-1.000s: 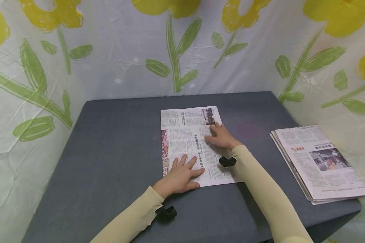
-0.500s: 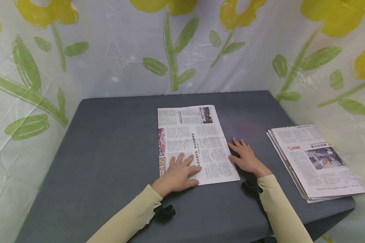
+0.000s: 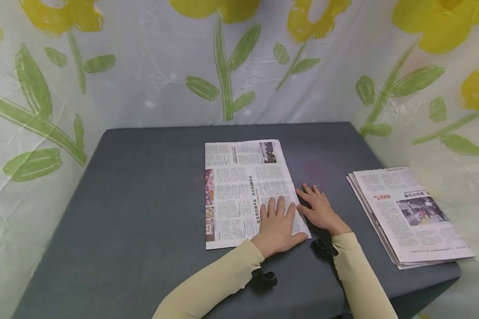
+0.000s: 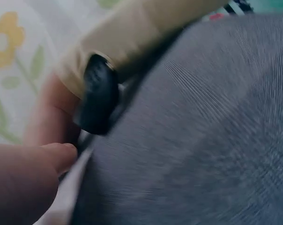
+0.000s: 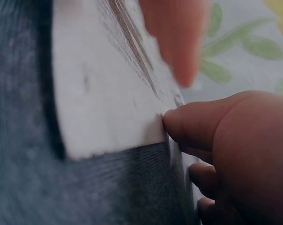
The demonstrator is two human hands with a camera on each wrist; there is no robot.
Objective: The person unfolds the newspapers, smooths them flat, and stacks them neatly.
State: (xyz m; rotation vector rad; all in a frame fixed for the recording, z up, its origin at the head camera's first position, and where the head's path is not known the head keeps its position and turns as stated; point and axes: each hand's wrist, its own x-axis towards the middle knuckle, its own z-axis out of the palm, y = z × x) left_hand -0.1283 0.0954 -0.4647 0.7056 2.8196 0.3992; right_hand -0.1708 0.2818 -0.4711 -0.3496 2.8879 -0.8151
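A folded newspaper point(image 3: 235, 195) lies flat at the middle of the dark grey table, its printed columns turned sideways and a strip of coloured pictures along its left edge. On its lower right part rests my left hand point(image 3: 278, 226), fingers spread and straight. Just right of it, my right hand point(image 3: 320, 210) lies with its fingertips at the newspaper's right edge. In the right wrist view the thumb touches the border of the newspaper point(image 5: 108, 93) close to a corner. The left wrist view shows my left hand point(image 4: 19, 178) blurred in the lower left corner.
A stack of folded newspapers point(image 3: 415, 221) sits on the right side of the grey table point(image 3: 143, 199), near its front corner. White sheeting point(image 3: 151, 79) printed with yellow flowers hangs behind and at both sides. Black wrist cameras point(image 3: 263, 279) hang under both wrists.
My right hand has moved off the newspaper's upper part to its right edge. After that, my left hand has slid right across the sheet, uncovering the lower left part.
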